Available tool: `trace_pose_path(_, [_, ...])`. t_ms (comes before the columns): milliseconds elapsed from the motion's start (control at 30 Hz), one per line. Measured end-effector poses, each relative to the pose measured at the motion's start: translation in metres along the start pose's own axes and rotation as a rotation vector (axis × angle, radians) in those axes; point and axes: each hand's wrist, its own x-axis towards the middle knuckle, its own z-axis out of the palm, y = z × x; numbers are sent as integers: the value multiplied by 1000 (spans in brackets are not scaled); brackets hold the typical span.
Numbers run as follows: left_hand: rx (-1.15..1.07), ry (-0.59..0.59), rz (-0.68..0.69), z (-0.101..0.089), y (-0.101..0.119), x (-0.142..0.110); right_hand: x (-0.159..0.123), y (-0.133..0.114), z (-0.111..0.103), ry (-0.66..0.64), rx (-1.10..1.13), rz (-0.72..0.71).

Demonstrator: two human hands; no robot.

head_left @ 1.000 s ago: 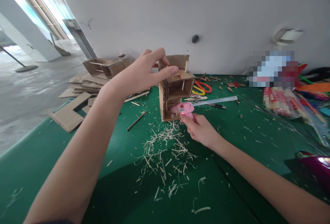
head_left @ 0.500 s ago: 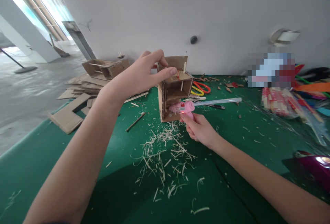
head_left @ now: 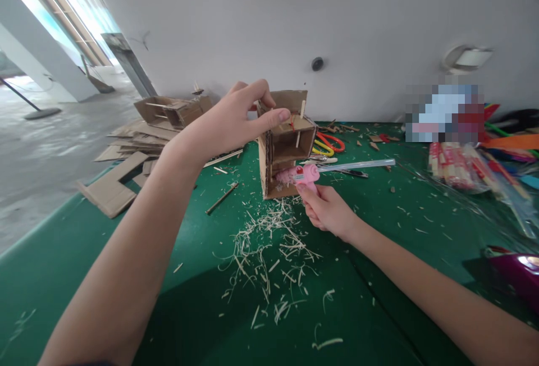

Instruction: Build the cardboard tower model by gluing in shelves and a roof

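A small two-level cardboard model (head_left: 285, 147) stands upright on the green table (head_left: 126, 276). My left hand (head_left: 229, 122) grips its top edge, thumb and fingers pinched on the cardboard. My right hand (head_left: 328, 209) is closed round the handle of a pink glue gun (head_left: 301, 175). The gun's nozzle points into the model's lower opening. A clear glue stick (head_left: 357, 165) juts out of the gun's back toward the right. Small wooden sticks stand on the model's upper level.
Wood shavings (head_left: 269, 254) litter the table in front of the model. Cardboard pieces (head_left: 138, 136) are piled at the left edge. Scissors (head_left: 328, 144) lie behind the model. Bagged sticks (head_left: 458, 169) and coloured craft supplies sit at the right. A purple object (head_left: 514, 270) is near the right edge.
The glue gun has shifted slightly right and up at the lower opening. My left hand keeps its grip on the model's top.
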Motion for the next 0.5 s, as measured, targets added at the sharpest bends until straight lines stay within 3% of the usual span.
trace_pose_path(500, [45,6,2,0,1,0,2,0,0,8,-33,1])
